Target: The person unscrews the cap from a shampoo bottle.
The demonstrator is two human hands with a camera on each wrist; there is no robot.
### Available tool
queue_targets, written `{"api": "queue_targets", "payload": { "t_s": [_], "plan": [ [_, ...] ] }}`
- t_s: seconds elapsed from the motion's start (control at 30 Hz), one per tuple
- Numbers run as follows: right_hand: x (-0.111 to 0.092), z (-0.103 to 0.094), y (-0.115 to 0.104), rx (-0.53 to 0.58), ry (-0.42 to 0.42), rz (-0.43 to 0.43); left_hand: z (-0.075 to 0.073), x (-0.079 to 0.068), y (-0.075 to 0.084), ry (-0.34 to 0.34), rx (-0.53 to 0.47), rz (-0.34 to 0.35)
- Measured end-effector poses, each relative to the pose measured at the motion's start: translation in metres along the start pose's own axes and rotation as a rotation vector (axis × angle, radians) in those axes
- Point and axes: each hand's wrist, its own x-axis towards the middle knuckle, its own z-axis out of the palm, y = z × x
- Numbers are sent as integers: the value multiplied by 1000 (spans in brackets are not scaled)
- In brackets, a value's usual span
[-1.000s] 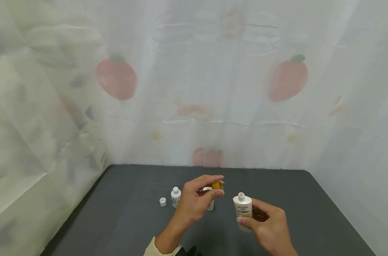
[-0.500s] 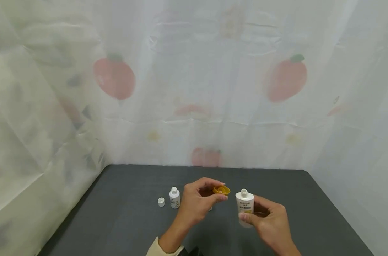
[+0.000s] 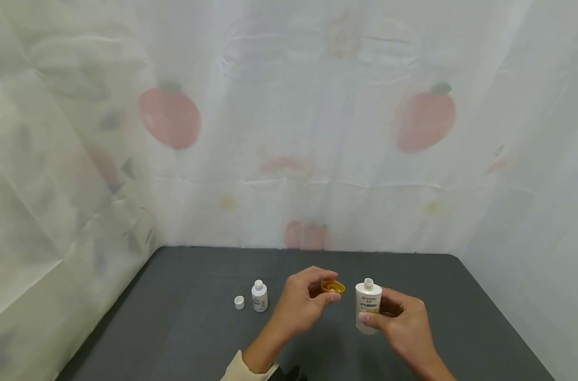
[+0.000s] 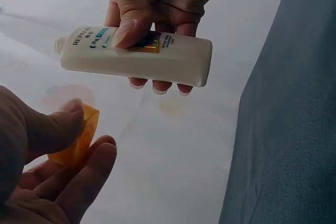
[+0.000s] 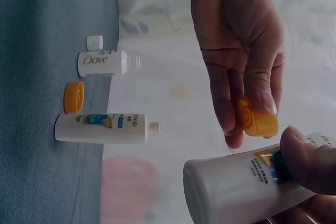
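Observation:
My left hand (image 3: 298, 302) pinches an orange bottle cap (image 3: 333, 287) between thumb and fingers, its hollow underside facing the head camera. To its right, my right hand (image 3: 408, 320) grips a white shampoo bottle (image 3: 368, 301) by the body, thumb across the front. That bottle is upright above the table, its narrow neck uncapped. A gap separates cap and bottle. In the left wrist view, the label on the held bottle (image 4: 136, 56) reads REPAND. A second, similar uncapped bottle (image 5: 105, 128) stands on the table in the right wrist view; my left hand hides it from the head camera.
Left of my left hand, a small uncapped Dove bottle (image 3: 259, 297) stands on the dark table (image 3: 189, 328), with a white cap (image 3: 239, 302) beside it. Another orange cap (image 5: 74, 97) lies near the second bottle. A pale fruit-print curtain (image 3: 365, 211) hangs behind the table.
The orange cap has turned so its hollow underside shows, and my left hand has shifted right. My right hand has raised the bottle slightly, a little to the right.

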Motion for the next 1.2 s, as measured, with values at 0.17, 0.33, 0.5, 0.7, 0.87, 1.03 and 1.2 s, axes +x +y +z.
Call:
{"api": "queue_targets", "payload": {
  "t_s": [0.17,0.33,0.5,0.7,0.87,1.03,1.2],
  "plan": [
    [4,-1,2,-12,-5,16,3,3,0,-9,27,18],
    [8,-1,5,-9,-4,20,6,5,0,37,81,20],
    [13,-2,10,-3,-2,19,10,7,-1,87,108,1],
    [18,-4,16,1,-1,24,15,9,-6,117,150,35],
    [21,-5,19,-1,2,50,18,9,-10,115,200,65],
    [22,-6,19,1,-2,61,19,8,-11,101,222,61],
    [24,-5,21,15,2,48,21,9,-13,108,215,26]
  ]
}}
